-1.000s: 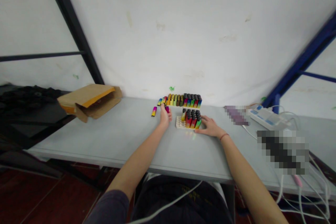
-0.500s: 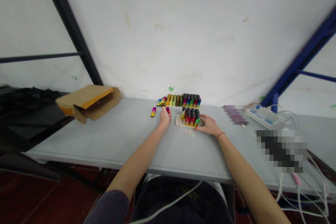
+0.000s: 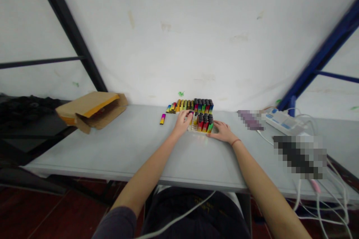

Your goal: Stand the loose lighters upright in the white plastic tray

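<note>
A white tray (image 3: pixel 192 128) on the grey table (image 3: pixel 134 149) holds several upright rainbow-coloured lighters (image 3: pixel 204 121). My left hand (image 3: pixel 183 121) is at the tray's left side, fingers closed on a pink lighter whose tip sits over an open slot. My right hand (image 3: pixel 223 133) rests against the tray's right front corner, fingers bent around its edge. Behind the tray, a row of more lighters (image 3: pixel 196 105) stands against the wall. One lighter (image 3: pixel 162 118) lies flat to the left.
An open cardboard box (image 3: pixel 91 110) lies on its side at the table's left. A white power strip (image 3: pixel 282 121) with cables and blurred-out items sits at the right. Dark metal frame bars run along both sides.
My left hand has moved right from beside the loose lighters to the tray, carrying the pink lighter. My right hand has stayed at the tray.
</note>
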### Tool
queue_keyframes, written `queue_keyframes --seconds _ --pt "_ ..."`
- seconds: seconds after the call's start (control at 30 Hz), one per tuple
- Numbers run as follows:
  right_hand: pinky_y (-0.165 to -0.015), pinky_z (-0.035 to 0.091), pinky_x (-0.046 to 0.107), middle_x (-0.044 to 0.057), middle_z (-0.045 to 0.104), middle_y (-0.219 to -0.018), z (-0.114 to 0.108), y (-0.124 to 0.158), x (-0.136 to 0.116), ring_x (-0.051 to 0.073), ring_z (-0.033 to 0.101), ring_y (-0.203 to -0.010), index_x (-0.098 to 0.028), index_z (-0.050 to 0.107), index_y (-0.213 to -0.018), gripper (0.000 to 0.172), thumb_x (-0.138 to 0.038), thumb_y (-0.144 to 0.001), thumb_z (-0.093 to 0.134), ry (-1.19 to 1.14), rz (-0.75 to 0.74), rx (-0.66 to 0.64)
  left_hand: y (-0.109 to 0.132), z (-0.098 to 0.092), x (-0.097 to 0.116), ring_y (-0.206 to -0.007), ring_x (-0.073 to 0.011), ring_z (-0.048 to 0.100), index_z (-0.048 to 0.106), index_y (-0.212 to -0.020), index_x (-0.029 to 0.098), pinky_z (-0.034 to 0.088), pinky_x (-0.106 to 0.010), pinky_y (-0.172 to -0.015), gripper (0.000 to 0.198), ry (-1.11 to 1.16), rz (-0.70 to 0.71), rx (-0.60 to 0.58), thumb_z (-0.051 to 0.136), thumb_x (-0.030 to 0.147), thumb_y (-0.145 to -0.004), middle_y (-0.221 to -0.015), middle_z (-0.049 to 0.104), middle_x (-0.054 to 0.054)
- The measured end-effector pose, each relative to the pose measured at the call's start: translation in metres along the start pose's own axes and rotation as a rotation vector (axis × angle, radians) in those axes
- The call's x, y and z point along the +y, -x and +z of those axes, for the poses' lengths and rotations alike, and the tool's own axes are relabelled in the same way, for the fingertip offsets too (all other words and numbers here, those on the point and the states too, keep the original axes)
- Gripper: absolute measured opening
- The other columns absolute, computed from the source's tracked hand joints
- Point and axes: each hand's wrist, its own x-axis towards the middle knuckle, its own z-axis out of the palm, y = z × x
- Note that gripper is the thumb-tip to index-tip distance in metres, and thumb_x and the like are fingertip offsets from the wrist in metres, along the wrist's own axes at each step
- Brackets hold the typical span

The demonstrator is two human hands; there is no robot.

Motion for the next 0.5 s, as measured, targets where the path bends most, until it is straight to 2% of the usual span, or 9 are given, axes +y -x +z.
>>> queue_keyframes --seconds 0.2,0.3,0.4,0.5 --pt "-0.118 0.032 0.053 0.014 0.050 -0.156 0.001 0.000 0.002 0.036 0.042 -0.146 -0.023 0.051 -0.150 0.079 -0.068 -0.085 0.063 -0.004 -0.025 0.009 0.003 -0.001 -0.004 -0.118 -0.0261 0.061 0.075 -0.097 0.021 0.048 -0.036 -0.103 0.014 -0.068 0.045 -0.202 0.067 0.026 -0.086 -0.116 0.070 -0.010" --pt "-0.119 0.032 0.052 0.015 0.050 -0.156 0.003 0.000 0.003 0.035 0.041 -0.146 -0.022 0.051 -0.150 0.082 -0.068 -0.085 0.063 -0.003 -0.029 0.006 0.004 -0.002 -0.009 -0.118 -0.0271 0.061 0.075 -0.100 0.022 0.050 -0.037 -0.100 0.017 -0.072 0.023 -0.233 0.067 0.025 -0.085 -0.117 0.071 -0.010" --pt "-0.119 0.032 0.051 0.015 0.050 -0.156 0.004 -0.001 0.004 0.035 0.041 -0.146 -0.021 0.051 -0.150 0.081 -0.068 -0.085 0.063 -0.004 -0.029 0.003 0.006 -0.001 -0.012 -0.104 -0.0240 0.066 0.072 -0.111 0.023 0.052 -0.035 -0.094 0.026 -0.092 0.019 -0.242 0.066 0.023 -0.085 -0.112 0.071 -0.009" --pt "-0.119 0.031 0.051 0.015 0.051 -0.155 0.003 0.000 0.004 0.034 0.043 -0.145 -0.020 0.052 -0.149 0.080 -0.067 -0.085 0.063 -0.011 -0.038 0.007 0.005 -0.004 -0.010 -0.100 -0.0231 0.066 0.070 -0.118 0.025 0.048 -0.036 -0.100 0.031 -0.215 0.110 -0.230 0.065 0.023 -0.087 -0.112 0.071 -0.008"
